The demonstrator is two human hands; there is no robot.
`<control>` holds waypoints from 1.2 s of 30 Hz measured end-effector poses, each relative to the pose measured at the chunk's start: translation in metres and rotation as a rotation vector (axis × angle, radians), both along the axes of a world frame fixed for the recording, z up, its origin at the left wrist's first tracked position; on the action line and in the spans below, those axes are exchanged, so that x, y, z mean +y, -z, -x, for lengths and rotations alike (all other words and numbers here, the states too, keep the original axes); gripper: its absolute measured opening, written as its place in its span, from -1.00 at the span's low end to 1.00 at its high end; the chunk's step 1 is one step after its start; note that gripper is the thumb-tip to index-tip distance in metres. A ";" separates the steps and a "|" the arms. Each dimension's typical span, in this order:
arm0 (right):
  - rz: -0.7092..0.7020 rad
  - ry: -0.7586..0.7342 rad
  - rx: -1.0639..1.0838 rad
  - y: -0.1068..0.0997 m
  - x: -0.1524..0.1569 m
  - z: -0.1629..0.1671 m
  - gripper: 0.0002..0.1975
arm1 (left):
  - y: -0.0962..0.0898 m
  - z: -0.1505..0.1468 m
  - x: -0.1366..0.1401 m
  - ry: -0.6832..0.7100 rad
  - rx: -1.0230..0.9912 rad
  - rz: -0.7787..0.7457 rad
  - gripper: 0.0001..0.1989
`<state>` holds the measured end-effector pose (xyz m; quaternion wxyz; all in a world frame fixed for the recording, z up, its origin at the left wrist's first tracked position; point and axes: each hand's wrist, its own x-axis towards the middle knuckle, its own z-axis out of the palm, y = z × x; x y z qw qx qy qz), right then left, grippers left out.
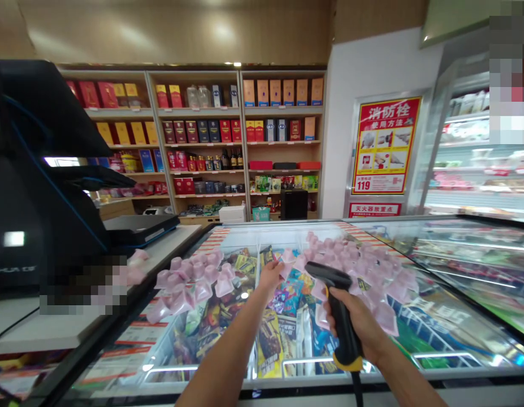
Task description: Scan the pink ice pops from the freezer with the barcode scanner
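My right hand (357, 319) is wrapped round the handle of a black and yellow barcode scanner (340, 314), its head tilted up and pointing to the left. To the left, over the freezer's glass top, my left hand (271, 275) has its fingers closed on a small pink cup-shaped pack (288, 256). Many similar pink packs (359, 260) lie spread on the glass at the right, around the scanner. Another group of pink packs (200, 274) lies on the left part of the glass. Colourful bagged goods (282, 297) show through the glass below my hands.
A black checkout terminal (45, 186) stands on the white counter (66, 325) at the left, with more pink packs (137, 265) beside it. Behind the freezer (240, 224) are shelves (202, 113) of boxed goods. The scanner's cable (357, 390) hangs down toward me.
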<state>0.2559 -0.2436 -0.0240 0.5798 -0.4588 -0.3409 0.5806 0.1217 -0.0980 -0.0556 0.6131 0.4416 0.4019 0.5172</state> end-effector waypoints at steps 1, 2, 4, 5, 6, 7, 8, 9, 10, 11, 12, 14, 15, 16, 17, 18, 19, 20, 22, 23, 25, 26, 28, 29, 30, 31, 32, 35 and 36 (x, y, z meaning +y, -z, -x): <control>0.003 -0.030 -0.006 -0.001 0.000 0.007 -0.75 | -0.004 0.015 0.002 0.002 -0.026 0.020 -0.75; 0.006 -0.061 -0.013 -0.001 0.000 0.015 -0.74 | -0.009 0.030 0.002 -0.002 -0.052 0.035 -0.74; 0.012 -0.116 -0.022 -0.003 -0.001 0.033 -0.71 | -0.016 0.057 0.001 -0.024 -0.097 0.051 -0.74; 0.015 -0.137 -0.018 -0.003 -0.001 0.041 -0.71 | -0.018 0.069 0.000 -0.040 -0.115 0.054 -0.74; 0.018 -0.153 -0.005 -0.004 -0.002 0.050 -0.71 | -0.019 0.078 -0.002 -0.059 -0.127 0.052 -0.74; 0.024 -0.168 0.013 -0.005 -0.003 0.058 -0.72 | -0.020 0.086 -0.003 -0.078 -0.134 0.046 -0.74; 0.032 -0.183 0.031 -0.005 -0.004 0.065 -0.73 | -0.020 0.092 -0.005 -0.099 -0.136 0.037 -0.74; 0.040 -0.198 0.048 -0.005 -0.005 0.072 -0.73 | -0.020 0.098 -0.006 -0.118 -0.130 0.024 -0.74; 0.044 -0.214 0.059 -0.005 -0.006 0.077 -0.73 | -0.020 0.102 -0.007 -0.136 -0.116 0.007 -0.74; 0.047 -0.228 0.064 -0.004 -0.007 0.080 -0.74 | -0.020 0.106 -0.008 -0.155 -0.093 -0.013 -0.75; 0.048 -0.241 0.058 -0.004 -0.007 0.083 -0.73 | -0.019 0.110 -0.008 -0.176 -0.058 -0.037 -0.75; 0.040 -0.244 0.029 -0.004 -0.007 0.084 -0.72 | -0.018 0.116 -0.009 -0.230 0.047 -0.102 -0.75; 0.034 -0.233 0.012 -0.004 -0.006 0.083 -0.71 | -0.017 0.119 -0.010 -0.265 0.116 -0.143 -0.75; 0.029 -0.218 -0.005 -0.004 -0.004 0.080 -0.71 | -0.015 0.121 -0.011 -0.302 0.192 -0.190 -0.76; 0.021 -0.199 -0.015 -0.004 -0.003 0.077 -0.71 | -0.014 0.123 -0.012 -0.338 0.272 -0.239 -0.77; 0.011 -0.180 -0.018 -0.004 -0.001 0.073 -0.71 | -0.012 0.124 -0.013 -0.368 0.354 -0.289 -0.78; -0.001 -0.160 -0.017 -0.005 0.001 0.069 -0.72 | -0.010 0.125 -0.014 -0.390 0.435 -0.336 -0.77; -0.011 -0.143 -0.018 -0.005 0.003 0.065 -0.73 | -0.007 0.125 -0.014 -0.403 0.514 -0.379 -0.75; -0.027 -0.121 -0.027 -0.006 0.006 0.056 -0.73 | -0.003 0.126 -0.014 -0.404 0.659 -0.451 -0.71; -0.033 -0.110 -0.028 -0.006 0.007 0.051 -0.74 | 0.000 0.126 -0.014 -0.398 0.726 -0.478 -0.71; -0.045 -0.087 -0.015 -0.007 0.009 0.042 -0.75 | 0.002 0.127 -0.011 -0.384 0.847 -0.516 -0.71; -0.048 -0.075 -0.002 -0.007 0.010 0.037 -0.75 | 0.002 0.128 -0.010 -0.380 0.901 -0.528 -0.72; -0.048 -0.045 0.016 -0.006 0.012 0.028 -0.76 | 0.000 0.127 -0.005 -0.382 0.995 -0.541 -0.74; -0.047 -0.036 0.019 -0.006 0.013 0.023 -0.76 | -0.002 0.126 -0.003 -0.389 1.035 -0.545 -0.74; -0.049 -0.028 0.025 -0.006 0.014 0.018 -0.77 | -0.005 0.122 -0.001 -0.400 1.070 -0.549 -0.74; -0.054 -0.020 0.035 -0.006 0.016 0.014 -0.77 | -0.009 0.118 0.001 -0.413 1.099 -0.554 -0.72; -0.061 -0.010 0.048 -0.006 0.017 0.010 -0.77 | -0.012 0.111 0.003 -0.425 1.123 -0.562 -0.68; -0.055 0.026 0.084 -0.005 0.023 0.000 -0.79 | -0.019 0.078 0.013 -0.414 1.153 -0.589 -0.61; -0.050 0.036 0.093 -0.005 0.024 -0.003 -0.79 | -0.019 0.064 0.018 -0.385 1.153 -0.593 -0.60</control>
